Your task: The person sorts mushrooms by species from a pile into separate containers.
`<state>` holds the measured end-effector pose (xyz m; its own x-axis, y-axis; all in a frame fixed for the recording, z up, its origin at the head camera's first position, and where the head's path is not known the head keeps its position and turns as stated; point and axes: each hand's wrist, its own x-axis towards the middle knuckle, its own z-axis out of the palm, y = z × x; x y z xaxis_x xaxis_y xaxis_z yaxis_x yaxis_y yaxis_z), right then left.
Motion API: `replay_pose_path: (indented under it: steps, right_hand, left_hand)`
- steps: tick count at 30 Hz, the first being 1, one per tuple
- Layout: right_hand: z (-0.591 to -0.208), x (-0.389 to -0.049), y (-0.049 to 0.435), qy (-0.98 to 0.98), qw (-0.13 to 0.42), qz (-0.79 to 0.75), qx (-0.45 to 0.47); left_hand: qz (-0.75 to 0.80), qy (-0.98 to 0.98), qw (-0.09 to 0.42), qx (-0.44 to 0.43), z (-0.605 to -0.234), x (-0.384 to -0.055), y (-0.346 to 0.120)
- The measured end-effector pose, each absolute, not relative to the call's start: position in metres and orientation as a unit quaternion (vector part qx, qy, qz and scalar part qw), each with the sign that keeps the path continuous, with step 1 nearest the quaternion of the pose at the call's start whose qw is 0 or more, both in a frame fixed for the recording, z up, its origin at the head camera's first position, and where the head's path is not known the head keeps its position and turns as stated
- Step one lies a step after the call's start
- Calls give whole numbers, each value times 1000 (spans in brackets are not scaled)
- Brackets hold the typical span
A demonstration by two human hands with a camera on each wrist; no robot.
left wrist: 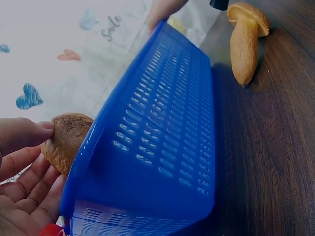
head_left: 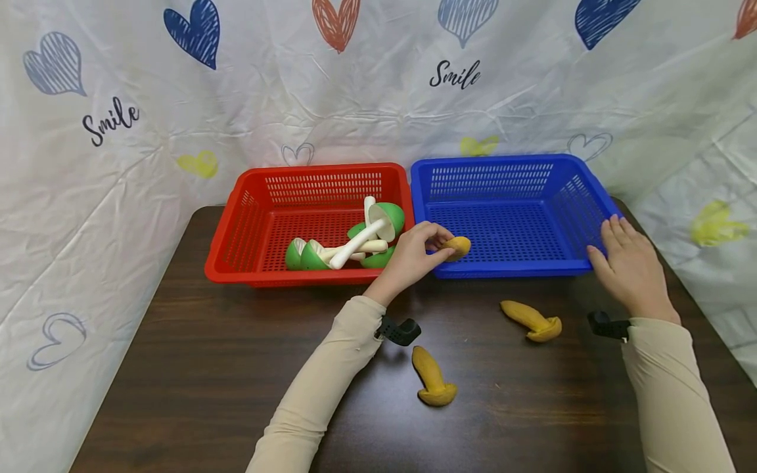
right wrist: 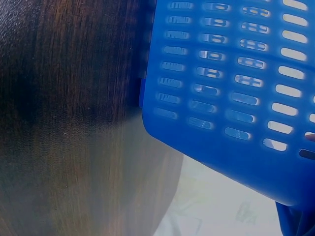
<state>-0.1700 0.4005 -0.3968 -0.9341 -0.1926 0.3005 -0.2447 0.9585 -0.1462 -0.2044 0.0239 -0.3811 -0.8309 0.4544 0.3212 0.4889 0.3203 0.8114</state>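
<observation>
My left hand [head_left: 418,253] pinches a yellow-brown toy mushroom [head_left: 457,248] between thumb and fingers, over the front left corner of the blue basket [head_left: 503,268]. In the left wrist view the held mushroom [left wrist: 68,140] shows beside the basket's rim, part of it hidden behind the rim. My right hand [head_left: 634,268] rests on the basket's front right corner with its fingers straight. Two more yellow mushrooms lie on the table, one [head_left: 531,320] in front of the blue basket and one [head_left: 434,378] nearer to me.
A red basket [head_left: 307,276] stands to the left, against the blue one. Several green-capped mushrooms [head_left: 386,222] with white stems lie in it. Behind both baskets hangs a white cloth [head_left: 367,85] printed with hearts. The dark wooden table [head_left: 195,368] runs beneath.
</observation>
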Motion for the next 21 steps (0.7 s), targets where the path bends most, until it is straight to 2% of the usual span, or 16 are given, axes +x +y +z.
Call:
replay_pose_path:
  steps: [21]
  right_hand:
    - [-397,-170,399,-979,148,92,109]
  left_hand:
    - [-525,-801,19,-287,-383,-204,22]
